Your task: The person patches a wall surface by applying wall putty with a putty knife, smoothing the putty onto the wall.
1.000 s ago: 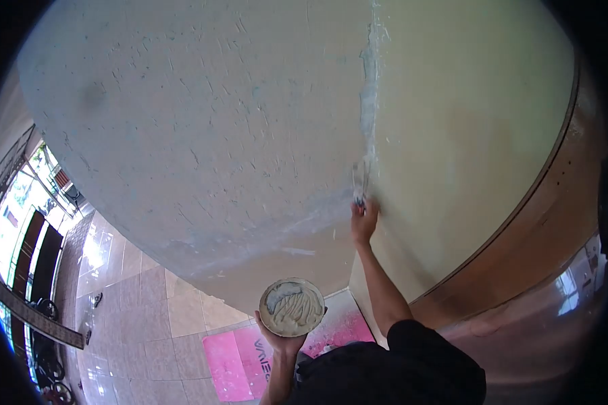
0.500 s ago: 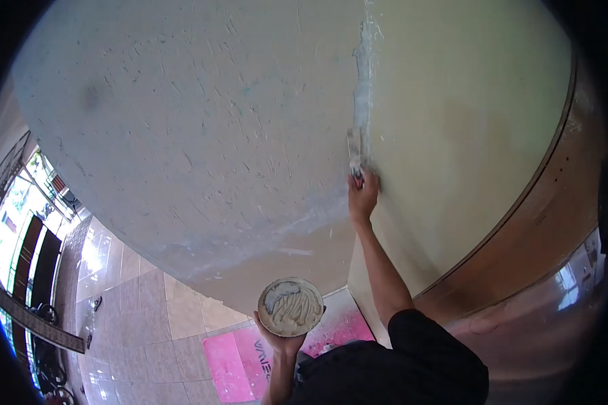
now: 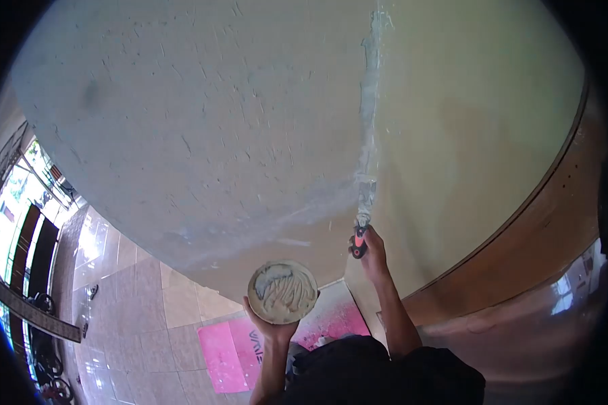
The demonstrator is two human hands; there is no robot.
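Tiled floor (image 3: 125,297), glossy beige and brown squares reflecting daylight at the left. A pink sheet (image 3: 226,351) with dark lettering lies flat on the tiles at the foot of the wall corner, its right part speckled with white spatter.

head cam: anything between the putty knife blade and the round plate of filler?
In the head view, only bare wall surface lies between the putty knife in the right hand and the plate on the left hand; nothing else.
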